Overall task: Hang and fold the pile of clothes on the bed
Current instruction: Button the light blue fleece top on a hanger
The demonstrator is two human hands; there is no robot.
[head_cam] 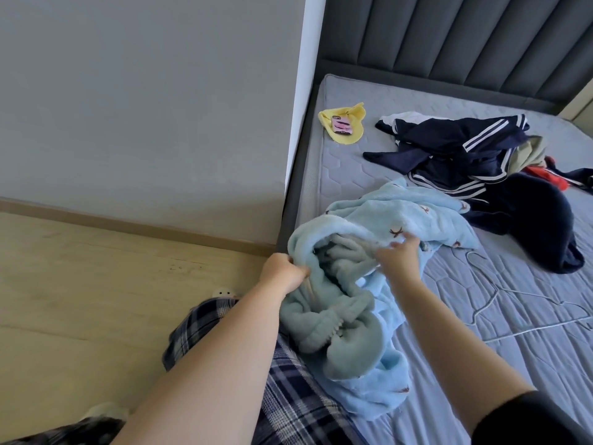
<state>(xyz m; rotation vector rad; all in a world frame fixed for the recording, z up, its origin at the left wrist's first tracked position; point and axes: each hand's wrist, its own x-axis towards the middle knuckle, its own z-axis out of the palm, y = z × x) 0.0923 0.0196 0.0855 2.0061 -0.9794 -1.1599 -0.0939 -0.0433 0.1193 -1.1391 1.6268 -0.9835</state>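
Observation:
A fluffy light blue garment (414, 213) with small brown marks and a grey-green fleece lining lies bunched at the near left edge of the bed (529, 316). My left hand (282, 271) grips its left edge by the bed's corner. My right hand (398, 252) pinches the blue fabric at the opening, fingers curled into it. Behind lies a pile of dark navy clothes (465, 149) with white stripes, with a beige and a red piece at its right side. A white wire hanger (500, 287) lies on the mattress to the right of my right arm.
A yellow cloth (345, 130) with a pink phone (438, 126) on it sits at the bed's far left corner. A grey padded headboard (449, 43) runs behind. A grey wall (144, 107) and pale wooden floor (96, 300) are on the left. My plaid trousers (288, 396) press against the bed.

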